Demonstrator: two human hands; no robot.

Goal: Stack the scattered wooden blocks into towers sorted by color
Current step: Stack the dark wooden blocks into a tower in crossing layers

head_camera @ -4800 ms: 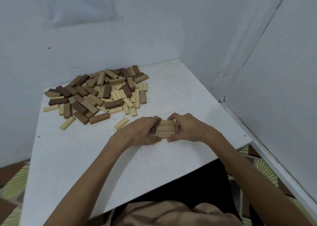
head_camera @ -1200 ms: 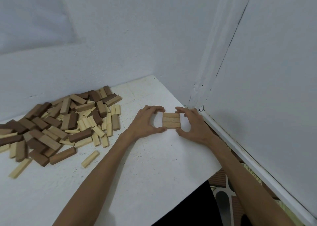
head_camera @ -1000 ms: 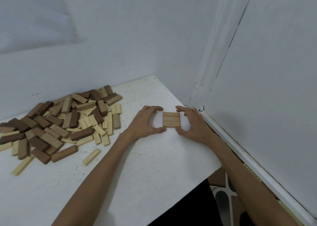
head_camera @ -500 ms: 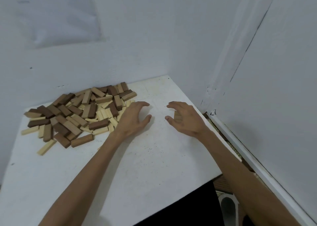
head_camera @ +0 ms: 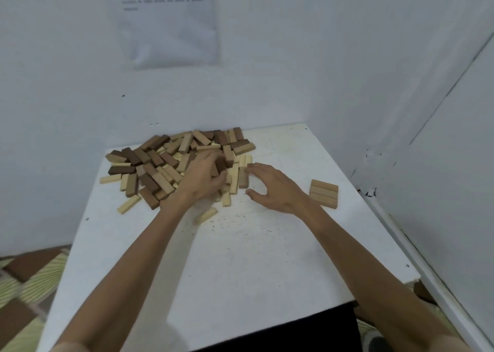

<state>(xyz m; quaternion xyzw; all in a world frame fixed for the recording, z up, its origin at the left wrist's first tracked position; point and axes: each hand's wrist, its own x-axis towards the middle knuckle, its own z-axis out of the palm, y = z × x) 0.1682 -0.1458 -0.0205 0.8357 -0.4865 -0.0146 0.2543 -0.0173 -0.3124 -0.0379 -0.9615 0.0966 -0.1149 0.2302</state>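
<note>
We take the coming move to turn on a single mid-tan wooden block (head_camera: 242, 176) at the right edge of the heap of dark brown, mid-tan and pale wooden blocks (head_camera: 160, 162), just above centre frame; its long axis runs up and down the picture, and it lies just beyond the fingertips of the right hand (head_camera: 272, 188), which is clearly the nearer one. That hand hovers released, fingers spread and thumb apart, holding nothing. The left hand (head_camera: 203, 178) is sunk into the heap with fingers curled over the blocks; whether it has one clasped we cannot tell.

The flat layer of three mid-tan wooden blocks (head_camera: 324, 193) sits at middle right on the white square table (head_camera: 240, 258), to the right of the right wrist and well apart from the heap; their long axes run across the frame.

A second ago both hands flanked that layer, squaring it; now they have left it — it lies alone — and have travelled left to the heap.
</note>
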